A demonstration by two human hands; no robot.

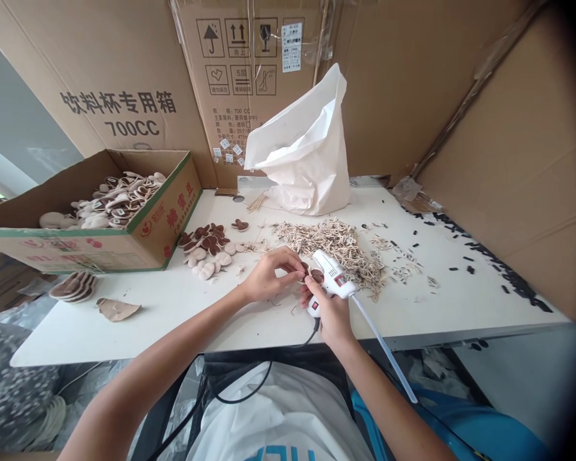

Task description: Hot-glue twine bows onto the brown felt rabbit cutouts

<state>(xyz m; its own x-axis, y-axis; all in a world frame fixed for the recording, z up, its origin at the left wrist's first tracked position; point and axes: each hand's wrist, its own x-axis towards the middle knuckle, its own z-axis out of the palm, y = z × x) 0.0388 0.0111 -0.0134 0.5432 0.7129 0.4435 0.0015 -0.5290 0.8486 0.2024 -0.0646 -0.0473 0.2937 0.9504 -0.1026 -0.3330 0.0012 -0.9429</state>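
My right hand [335, 315] is wrapped round a white hot glue gun [327, 267]. A long translucent glue stick [384, 346] sticks out of its back, and a black cord hangs from its handle. My left hand [269, 275] pinches at a small brown felt-like piece [317, 276] just under the gun's nozzle end. Some right-hand fingers also seem to touch this piece; the gun partly hides it. Left of my hands lies a pile of brown and cream rounded pieces [208, 240]. Behind the gun spreads a heap of thin cream loops [340, 246].
A cardboard box [173, 224] full of cream pieces stands at the left. A white bag [312, 173] sits at the back. Black bits [499, 262] line the right edge. Stacked pieces [74, 286] and a cardboard scrap [118, 310] lie front left. Tall cardboard walls enclose the white table [182, 326].
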